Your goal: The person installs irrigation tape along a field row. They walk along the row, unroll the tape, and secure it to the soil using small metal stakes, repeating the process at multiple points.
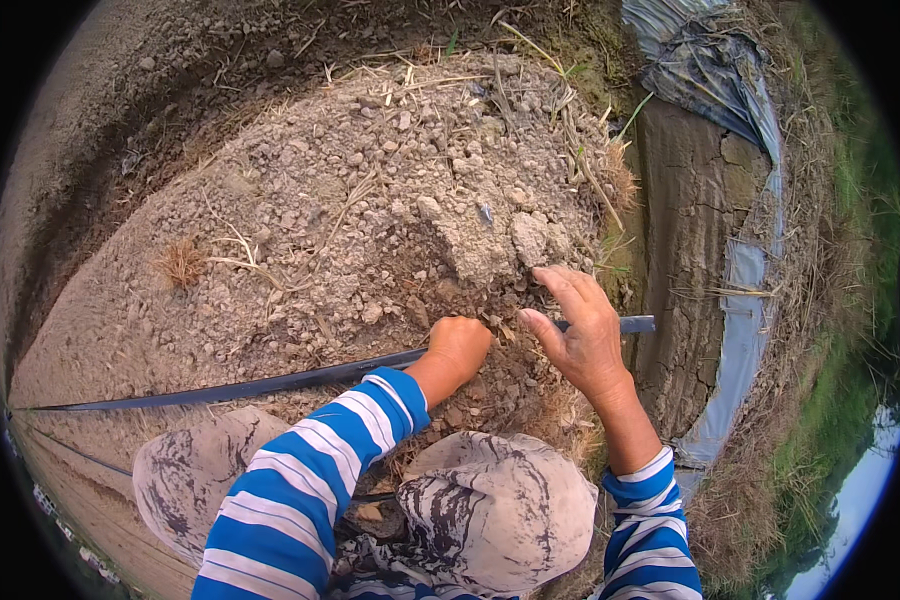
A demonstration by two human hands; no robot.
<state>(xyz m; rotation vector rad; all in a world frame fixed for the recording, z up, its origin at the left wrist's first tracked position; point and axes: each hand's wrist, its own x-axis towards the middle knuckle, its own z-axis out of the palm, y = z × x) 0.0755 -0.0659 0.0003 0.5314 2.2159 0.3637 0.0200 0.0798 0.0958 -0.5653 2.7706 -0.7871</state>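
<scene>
A flat black drip-irrigation tape (270,384) runs across a bed of dry, crumbly soil. My left hand (459,346) is curled into a fist over the tape's line, knuckles up. Its fingertips are hidden, so whether they grip the tape or loose soil is unclear. Just right of it, my right hand (581,330) has its thumb and fingers apart with nothing visible between them. Its fingertips are beside a large soil clod (529,238). Loose dark soil (506,352) hides the tape between my hands. The tape's end (637,324) emerges beyond my right hand.
My knees, in mud-stained light trousers (506,510), are bent close below my hands. A cracked mud bank (682,225) rises at the right, edged with grey plastic sheeting (742,330). Dry straw (251,262) and a tuft of dead grass (180,262) lie on the bed.
</scene>
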